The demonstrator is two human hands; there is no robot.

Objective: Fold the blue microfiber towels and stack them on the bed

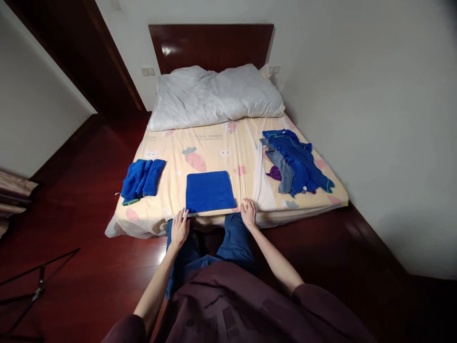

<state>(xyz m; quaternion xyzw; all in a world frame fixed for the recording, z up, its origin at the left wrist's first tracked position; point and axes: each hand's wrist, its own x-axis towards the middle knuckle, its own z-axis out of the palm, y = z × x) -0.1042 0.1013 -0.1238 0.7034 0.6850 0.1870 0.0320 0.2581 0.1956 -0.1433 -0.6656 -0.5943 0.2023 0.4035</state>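
A blue towel (pixel 210 191) lies flat and folded into a neat rectangle near the front edge of the bed. My left hand (pixel 179 227) is at its near left corner, fingers stretched out and holding nothing. Just right of the towel's near right corner, my right hand (pixel 249 212) rests at the bed edge with loosely bent fingers and nothing visible in them. To the left sit several folded blue towels (pixel 154 178) side by side. On the right is a loose heap of blue, grey and purple cloths (pixel 297 159).
The bed has a cream patterned sheet (pixel 167 155), with a white quilt (pixel 217 95) bunched below the dark wooden headboard (pixel 214 45). A wall (pixel 378 119) runs along the right. Black tripod legs (pixel 39 286) stand on the red-brown floor at lower left.
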